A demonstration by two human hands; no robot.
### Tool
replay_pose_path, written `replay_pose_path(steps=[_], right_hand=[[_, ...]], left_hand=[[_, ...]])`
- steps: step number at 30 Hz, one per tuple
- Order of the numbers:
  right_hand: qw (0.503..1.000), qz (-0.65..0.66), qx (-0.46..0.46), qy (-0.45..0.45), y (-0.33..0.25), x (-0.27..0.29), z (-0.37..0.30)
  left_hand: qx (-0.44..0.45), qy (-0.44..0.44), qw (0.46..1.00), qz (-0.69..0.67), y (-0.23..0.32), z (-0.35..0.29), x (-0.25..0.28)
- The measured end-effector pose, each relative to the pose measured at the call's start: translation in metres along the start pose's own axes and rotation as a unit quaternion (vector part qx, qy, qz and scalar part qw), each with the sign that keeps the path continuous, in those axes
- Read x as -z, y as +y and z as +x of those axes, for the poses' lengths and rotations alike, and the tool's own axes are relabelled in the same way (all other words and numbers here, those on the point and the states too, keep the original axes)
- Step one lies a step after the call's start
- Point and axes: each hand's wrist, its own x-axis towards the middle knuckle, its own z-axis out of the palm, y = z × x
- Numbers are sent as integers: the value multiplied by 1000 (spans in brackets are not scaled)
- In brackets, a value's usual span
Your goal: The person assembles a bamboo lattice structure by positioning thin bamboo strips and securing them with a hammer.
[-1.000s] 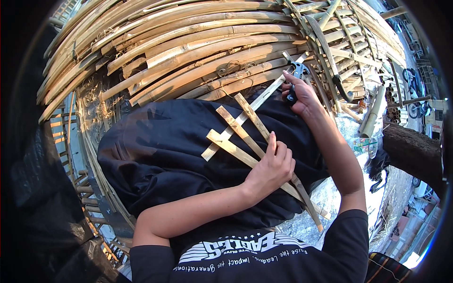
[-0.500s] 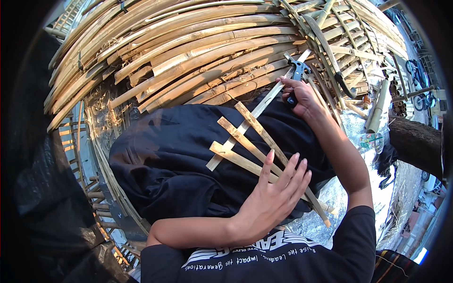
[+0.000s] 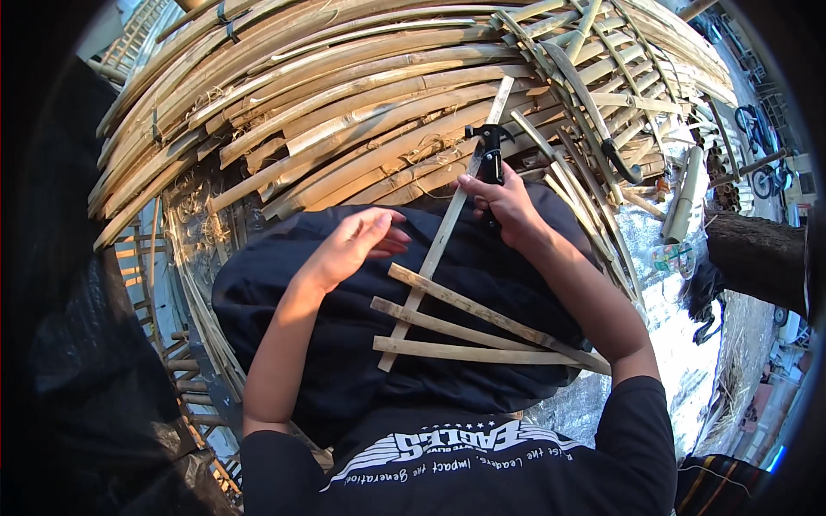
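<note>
In my right hand (image 3: 503, 202) is a small black hammer-type multi-tool (image 3: 491, 156), its head toward the far side. The fingers of that hand also touch a long, pale bamboo strip (image 3: 440, 247) slanting across the dark cloth (image 3: 344, 335) over my lap. Over its near part lie three shorter bamboo slats (image 3: 456, 328), fanned apart at the left and converging at the right. My left hand (image 3: 353, 245) hovers to the left of the long strip, fingers loosely bent and apart, with nothing visible in it. Whether the slats are fastened to the strip I cannot tell.
A large pile of split bamboo (image 3: 361, 129) fills the far side. A curved blade with a dark handle (image 3: 594, 107) lies on a bamboo lattice (image 3: 624, 64) at the far right. To the right are a silvery sheet (image 3: 680, 318) and a thick log (image 3: 757, 262).
My left hand has left the slats and moved far and left. The long strip stands steeper, and the slats have swung flatter. My right hand has shifted left and nearer with the multi-tool.
</note>
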Motion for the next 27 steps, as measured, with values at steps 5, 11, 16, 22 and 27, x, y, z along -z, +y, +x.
replay_pose_path(steps=[5, 11, 16, 22, 27], right_hand=[[999, -32, 10, -29, 12, -19, 3], [997, -70, 12, -27, 11, -18, 6], [991, -118, 52, -18, 15, -21, 7], [994, -104, 32, -5, 13, -25, 6], [997, -66, 41, 11, 13, -27, 9]], left_hand=[[34, -150, 980, -129, -37, 13, -19], [-36, -157, 983, -86, -41, 18, -27], [-32, -144, 985, -92, -36, 12, -28], [-52, -135, 986, -85, -38, 11, -25], [-59, -143, 983, -96, -39, 10, -24]])
